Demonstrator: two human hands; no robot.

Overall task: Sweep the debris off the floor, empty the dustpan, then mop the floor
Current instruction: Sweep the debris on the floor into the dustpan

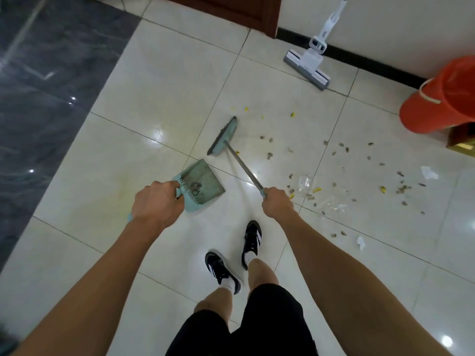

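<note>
My left hand (156, 201) grips the handle of a light-green dustpan (203, 182), which rests on the white tiled floor (159, 98) with a few bits inside it. My right hand (277, 202) holds the metal handle of a green broom (223, 137). The broom head sits on the floor just beyond the dustpan's mouth. Debris (341, 173) lies scattered to the right of the broom: small brown pieces, yellow scraps, clear plastic and white paper bits. A white mop (309, 61) leans against the far wall.
An orange bucket (442, 98) stands at the right by the wall, with a brown box (462, 140) beside it. A dark marble floor strip (38, 98) runs along the left. My two feet in black shoes (231, 255) stand below the hands. A wooden door (231, 9) is at the back.
</note>
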